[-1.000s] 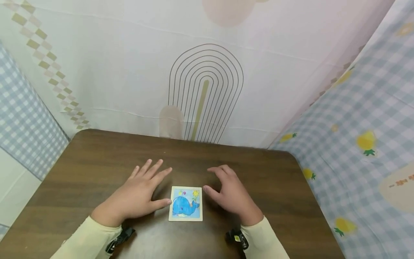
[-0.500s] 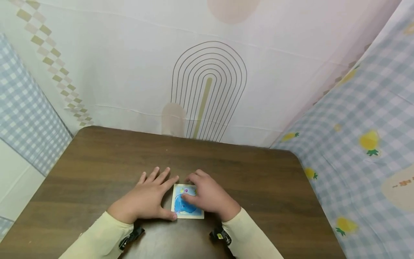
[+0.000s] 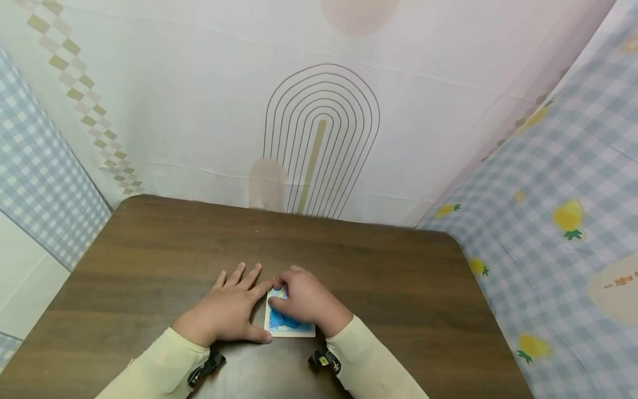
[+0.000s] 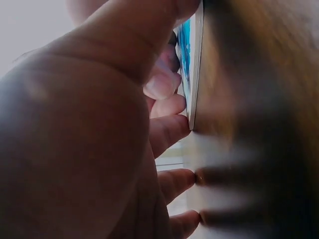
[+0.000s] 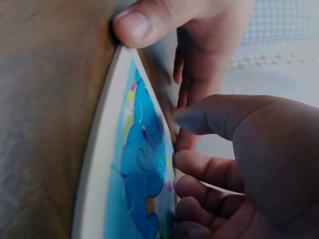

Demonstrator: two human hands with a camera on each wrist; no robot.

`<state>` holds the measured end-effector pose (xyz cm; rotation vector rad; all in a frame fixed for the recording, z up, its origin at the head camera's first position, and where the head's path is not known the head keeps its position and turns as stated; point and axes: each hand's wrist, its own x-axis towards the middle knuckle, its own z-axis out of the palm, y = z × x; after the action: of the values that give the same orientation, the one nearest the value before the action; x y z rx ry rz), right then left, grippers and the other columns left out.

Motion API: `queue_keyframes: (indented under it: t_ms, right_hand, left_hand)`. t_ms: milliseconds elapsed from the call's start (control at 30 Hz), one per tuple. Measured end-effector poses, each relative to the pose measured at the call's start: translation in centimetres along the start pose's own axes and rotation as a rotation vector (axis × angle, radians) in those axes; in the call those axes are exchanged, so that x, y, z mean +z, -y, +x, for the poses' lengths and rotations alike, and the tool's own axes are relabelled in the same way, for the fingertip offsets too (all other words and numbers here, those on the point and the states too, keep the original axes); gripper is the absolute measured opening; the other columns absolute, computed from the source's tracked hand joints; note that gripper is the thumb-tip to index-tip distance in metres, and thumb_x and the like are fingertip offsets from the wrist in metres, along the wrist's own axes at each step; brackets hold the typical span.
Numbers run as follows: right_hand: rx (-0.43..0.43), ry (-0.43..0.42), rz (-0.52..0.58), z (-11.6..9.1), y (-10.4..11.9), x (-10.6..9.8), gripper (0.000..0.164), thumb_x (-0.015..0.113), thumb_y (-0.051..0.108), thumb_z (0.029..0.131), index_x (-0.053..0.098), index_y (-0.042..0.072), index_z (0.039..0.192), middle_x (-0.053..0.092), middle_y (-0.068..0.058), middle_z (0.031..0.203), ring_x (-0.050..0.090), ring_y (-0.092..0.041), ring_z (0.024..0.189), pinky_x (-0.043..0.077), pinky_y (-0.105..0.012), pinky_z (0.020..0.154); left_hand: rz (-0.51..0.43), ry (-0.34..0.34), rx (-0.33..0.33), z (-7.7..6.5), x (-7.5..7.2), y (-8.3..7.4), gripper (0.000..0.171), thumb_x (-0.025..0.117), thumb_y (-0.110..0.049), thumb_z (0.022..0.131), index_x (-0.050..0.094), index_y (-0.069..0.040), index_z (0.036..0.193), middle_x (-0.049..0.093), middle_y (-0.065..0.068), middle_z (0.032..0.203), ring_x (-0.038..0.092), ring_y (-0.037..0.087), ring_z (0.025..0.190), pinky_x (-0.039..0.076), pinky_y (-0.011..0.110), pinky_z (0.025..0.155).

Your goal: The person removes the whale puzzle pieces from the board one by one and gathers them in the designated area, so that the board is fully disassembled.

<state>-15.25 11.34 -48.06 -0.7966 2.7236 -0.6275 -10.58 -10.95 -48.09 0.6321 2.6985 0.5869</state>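
Observation:
A small square whale picture puzzle (image 3: 291, 327) in a pale frame lies flat on the brown table. My left hand (image 3: 224, 310) rests spread at its left side, thumb on the near left corner and index fingertip at the far left corner. Over the picture bends my right hand (image 3: 311, 302), covering its far right part. In the right wrist view, the right thumb (image 5: 209, 117) stands apart from the bent fingertips, which touch the picture at its far edge. The left wrist view shows the puzzle's thin edge (image 4: 196, 74) beside the left fingers.
The dark wooden table (image 3: 399, 299) extends around both hands. A white patterned cloth (image 3: 199, 111) hangs behind it, and blue checked cloths hang at the left and right (image 3: 548, 266). Each wrist wears a small black camera.
My right hand has moved left from beside the puzzle to over it, and its fingers have curled more. My left hand has shifted slightly right and nearer, its thumb now on the near left corner.

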Motion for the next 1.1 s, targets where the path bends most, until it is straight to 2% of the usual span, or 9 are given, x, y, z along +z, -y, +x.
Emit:
queue_keyframes:
  t_ms: [367,667,1100]
  right_hand:
    - [0.066,-0.052,0.035,0.29,0.0,0.11,0.014,0.081,0.031,0.101,0.079,0.017,0.097,0.07,0.006,0.096,0.053,-0.005,0.084,0.051,-0.024,0.074]
    - [0.064,-0.056,0.042,0.14,-0.31,0.23,0.013,0.086,0.028,0.097,0.08,0.017,0.096,0.066,0.005,0.093,0.053,-0.006,0.081,0.049,-0.023,0.073]
    - [0.036,-0.058,0.07,0.31,-0.02,0.42,0.01,0.089,0.025,0.095,0.083,0.017,0.095,0.068,0.007,0.09,0.052,-0.002,0.079,0.049,-0.021,0.072]
  left_hand:
    - [0.014,0.002,-0.022,-0.05,0.12,-0.01,0.12,0.083,-0.087,0.079,0.043,-0.028,0.176,0.024,0.018,0.188,0.016,0.056,0.173,0.017,0.088,0.128]
    - [0.03,0.0,-0.03,0.06,0.26,-0.07,0.116,0.08,-0.088,0.082,0.044,-0.029,0.175,0.023,0.016,0.188,0.015,0.055,0.173,0.017,0.087,0.129]
    - [-0.007,0.019,-0.029,-0.03,-0.1,0.12,0.118,0.084,-0.085,0.08,0.047,-0.024,0.173,0.023,0.018,0.188,0.016,0.055,0.173,0.019,0.087,0.128]
